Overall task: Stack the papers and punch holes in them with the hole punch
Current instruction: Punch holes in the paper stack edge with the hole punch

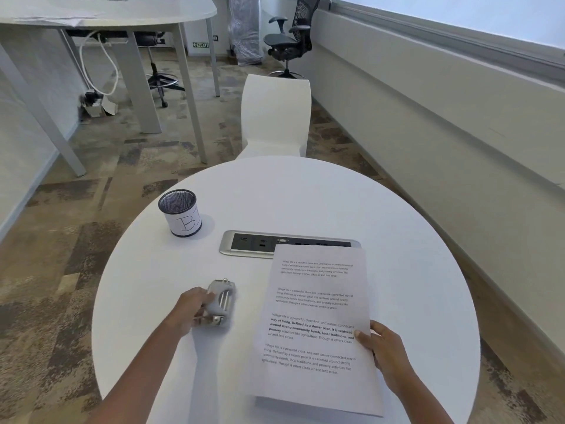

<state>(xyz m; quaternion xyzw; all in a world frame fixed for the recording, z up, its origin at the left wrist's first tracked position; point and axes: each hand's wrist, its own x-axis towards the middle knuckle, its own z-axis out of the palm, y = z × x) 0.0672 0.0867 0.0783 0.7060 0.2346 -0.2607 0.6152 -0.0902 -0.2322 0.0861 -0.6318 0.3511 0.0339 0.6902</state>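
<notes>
Looks past the stacking: white printed paper sheets [312, 325] gathered into one pile on the right half of the round white surface [336, 194], far corner overlapping the silver-and-black socket panel [253, 243], near end seemingly raised a little off the top. Pinched at the right edge by the right grip [385, 354], thumb on the top sheet, fingers underneath and hidden. No holes to be seen along any edge, so punching judged not yet done. Curled around the small grey metal hole punch [221, 301], the left grip [195, 310] — just left of the pile, apart from it, blurred. Left to do: bring punch and paper edge together, then press. Further back on the left, a black mesh pen cup with a white label [181, 213].
</notes>
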